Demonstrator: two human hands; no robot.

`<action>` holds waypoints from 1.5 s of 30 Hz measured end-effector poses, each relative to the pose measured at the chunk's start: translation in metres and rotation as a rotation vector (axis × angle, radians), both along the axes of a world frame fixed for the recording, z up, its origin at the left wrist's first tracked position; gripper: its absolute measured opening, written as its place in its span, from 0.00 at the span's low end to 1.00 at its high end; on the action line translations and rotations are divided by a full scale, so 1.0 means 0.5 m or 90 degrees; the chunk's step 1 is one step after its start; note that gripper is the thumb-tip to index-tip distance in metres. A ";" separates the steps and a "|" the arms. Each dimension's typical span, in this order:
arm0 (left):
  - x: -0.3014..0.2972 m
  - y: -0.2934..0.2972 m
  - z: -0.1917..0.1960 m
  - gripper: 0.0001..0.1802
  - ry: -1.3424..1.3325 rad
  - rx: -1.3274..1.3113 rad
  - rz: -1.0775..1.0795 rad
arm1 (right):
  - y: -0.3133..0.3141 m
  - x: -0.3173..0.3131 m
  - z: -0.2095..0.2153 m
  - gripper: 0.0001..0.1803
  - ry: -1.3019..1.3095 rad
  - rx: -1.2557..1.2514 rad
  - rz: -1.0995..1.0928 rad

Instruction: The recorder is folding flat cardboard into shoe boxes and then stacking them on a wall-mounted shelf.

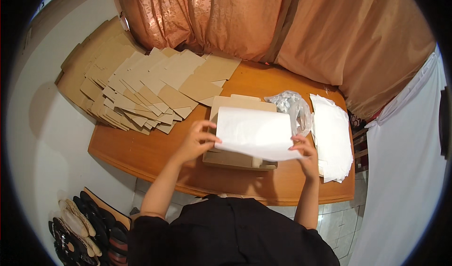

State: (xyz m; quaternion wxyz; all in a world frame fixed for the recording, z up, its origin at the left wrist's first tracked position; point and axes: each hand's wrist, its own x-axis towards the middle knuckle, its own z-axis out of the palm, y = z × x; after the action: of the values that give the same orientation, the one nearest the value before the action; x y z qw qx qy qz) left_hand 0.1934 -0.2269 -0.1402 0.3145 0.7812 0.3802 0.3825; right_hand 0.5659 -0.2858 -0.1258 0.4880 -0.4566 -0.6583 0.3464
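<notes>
Between my two hands a white sheet of paper (254, 129) is stretched out above an open cardboard box (230, 160). My left hand (198, 141) pinches the sheet's left edge. At the opposite edge, the fingers of my right hand (303, 152) are closed on the lower right corner. The sheet hides most of the box's inside; its raised back flap and front wall show around the paper. Something pale peeks out under the sheet near the box's front right corner, too covered to name.
Overlapping flat cardboard pieces (155, 85) cover the wooden table's (188, 172) left side. A clear plastic bag (294, 108) with pale contents lies behind the box's right. A white paper stack (333, 139) is at the right. Shoes (89, 223) stand lower left; curtains (226, 21) hang behind.
</notes>
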 end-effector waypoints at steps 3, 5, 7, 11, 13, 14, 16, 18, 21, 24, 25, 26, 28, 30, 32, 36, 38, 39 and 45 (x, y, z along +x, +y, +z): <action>-0.001 -0.031 -0.071 0.10 0.063 -0.038 0.049 | -0.028 -0.015 -0.091 0.06 -0.060 -0.053 -0.075; 0.000 -0.039 -0.097 0.08 0.133 -0.012 0.085 | -0.037 -0.030 -0.130 0.06 -0.133 -0.077 -0.125; -0.001 -0.037 -0.114 0.08 0.171 -0.014 0.069 | -0.051 -0.046 -0.152 0.06 -0.122 -0.091 -0.148; -0.004 -0.028 -0.125 0.07 0.261 -0.004 0.046 | -0.070 -0.054 -0.185 0.07 -0.143 -0.121 -0.194; -0.013 -0.021 -0.111 0.08 0.265 -0.004 0.014 | -0.076 -0.053 -0.186 0.08 -0.158 -0.133 -0.209; -0.017 -0.015 -0.101 0.08 0.269 -0.003 -0.014 | -0.077 -0.051 -0.182 0.09 -0.167 -0.135 -0.198; -0.034 0.010 -0.090 0.10 0.254 -0.016 -0.026 | -0.075 -0.045 -0.170 0.10 -0.179 -0.138 -0.188; -0.028 0.045 -0.060 0.13 0.239 -0.029 -0.040 | -0.073 -0.039 -0.156 0.12 -0.248 -0.114 -0.169; 0.038 0.090 -0.006 0.22 0.357 0.103 -0.157 | -0.062 -0.033 -0.152 0.15 -0.240 -0.138 -0.160; 0.120 0.117 -0.024 0.24 0.447 0.338 -0.259 | -0.059 -0.039 -0.151 0.15 -0.219 -0.145 -0.150; 0.145 0.130 -0.039 0.24 0.443 0.342 -0.263 | -0.061 -0.040 -0.152 0.15 -0.221 -0.144 -0.155; 0.164 0.143 -0.059 0.25 0.456 0.375 -0.314 | -0.064 -0.045 -0.153 0.14 -0.230 -0.142 -0.163; 0.190 0.161 -0.101 0.25 0.466 0.412 -0.373 | -0.070 -0.056 -0.152 0.14 -0.240 -0.141 -0.179; 0.207 0.167 -0.146 0.26 0.478 0.400 -0.486 | -0.080 -0.073 -0.149 0.15 -0.228 -0.122 -0.202; 0.215 0.166 -0.203 0.27 0.428 0.398 -0.510 | -0.089 -0.086 -0.147 0.16 -0.239 -0.112 -0.233; 0.218 0.163 -0.243 0.28 0.479 0.320 -0.545 | -0.108 -0.094 -0.129 0.19 -0.407 -0.044 -0.232; 0.214 0.162 -0.255 0.28 0.529 0.300 -0.577 | -0.112 -0.098 -0.116 0.17 -0.420 -0.020 -0.216; 0.214 0.159 -0.267 0.28 0.528 0.293 -0.578 | -0.112 -0.096 -0.114 0.15 -0.414 -0.016 -0.200; 0.228 0.165 -0.319 0.26 0.599 0.240 -0.666 | -0.090 -0.116 -0.117 0.06 -0.338 -0.033 -0.224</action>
State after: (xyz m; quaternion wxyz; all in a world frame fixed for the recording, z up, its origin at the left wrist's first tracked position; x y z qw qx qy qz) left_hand 0.3075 -0.1445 -0.2997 0.1195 0.9834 -0.0206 -0.1351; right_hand 0.5077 -0.3307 -0.1843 0.3397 -0.6501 -0.6646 0.1426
